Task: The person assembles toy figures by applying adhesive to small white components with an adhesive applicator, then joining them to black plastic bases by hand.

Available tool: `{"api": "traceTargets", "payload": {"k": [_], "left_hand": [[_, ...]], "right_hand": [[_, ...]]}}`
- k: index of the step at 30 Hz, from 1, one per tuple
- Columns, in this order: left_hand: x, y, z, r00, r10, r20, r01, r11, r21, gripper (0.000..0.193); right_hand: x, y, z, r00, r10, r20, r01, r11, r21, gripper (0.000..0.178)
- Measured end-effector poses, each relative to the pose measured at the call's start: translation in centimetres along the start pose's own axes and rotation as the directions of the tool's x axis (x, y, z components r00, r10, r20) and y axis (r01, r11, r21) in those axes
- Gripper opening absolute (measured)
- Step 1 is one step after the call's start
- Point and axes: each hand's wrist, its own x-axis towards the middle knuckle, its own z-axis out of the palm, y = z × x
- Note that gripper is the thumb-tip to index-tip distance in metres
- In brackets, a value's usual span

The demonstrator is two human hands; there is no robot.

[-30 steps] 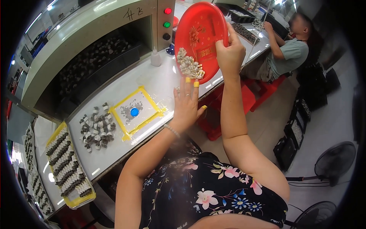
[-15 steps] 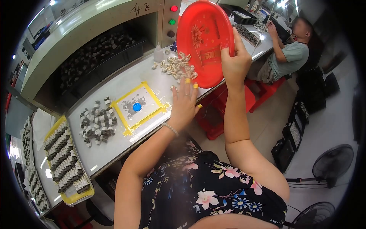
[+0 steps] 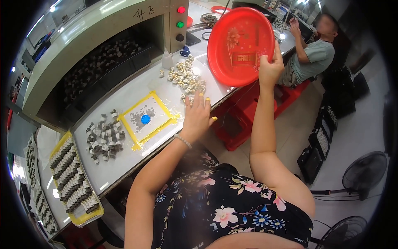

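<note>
My right hand (image 3: 272, 69) grips the rim of a red plastic basin (image 3: 226, 50), thumb on the inside. The basin is tilted at the bench edge with its inner side facing me, and no pieces show in it. On the white bench beside it lies a loose pile of small cream-coloured, knobbly pieces (image 3: 184, 75). My left hand (image 3: 197, 118), with yellow wraps on several fingertips, is spread at the near edge of that pile. A blue round cap (image 3: 145, 119) sits inside a yellow-taped square (image 3: 162, 102) left of this hand.
Dark-and-white pieces (image 3: 105, 139) are heaped left of the square, near a yellow-edged tray (image 3: 99, 211) of rowed pieces. Behind stands a machine (image 3: 120, 18) with an opening. A small white bottle (image 3: 167, 60) stands by the pile. Another person (image 3: 313, 54) sits at right beside red stools (image 3: 232, 137).
The basin has moved right, away from the pile, and turned more toward me. My left hand stays by the pile's near edge. My view has shifted slightly.
</note>
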Motion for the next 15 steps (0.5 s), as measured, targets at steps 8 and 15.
{"api": "traceTargets", "payload": {"k": [8,15], "left_hand": [[-4.5,-0.5,-2.6,0.990,0.048,-0.135,-0.067,0.987,-0.144,0.056],[-11.4,-4.1,-4.8,0.944,-0.063,-0.323,-0.019,0.969,-0.245,0.036]], "right_hand": [[-3.2,16.9,-2.3,0.879,0.434,-0.195,-0.313,0.836,0.450,0.052],[-4.8,18.8,-2.6,0.954,0.242,-0.176,-0.296,0.852,-0.432,0.045]]}}
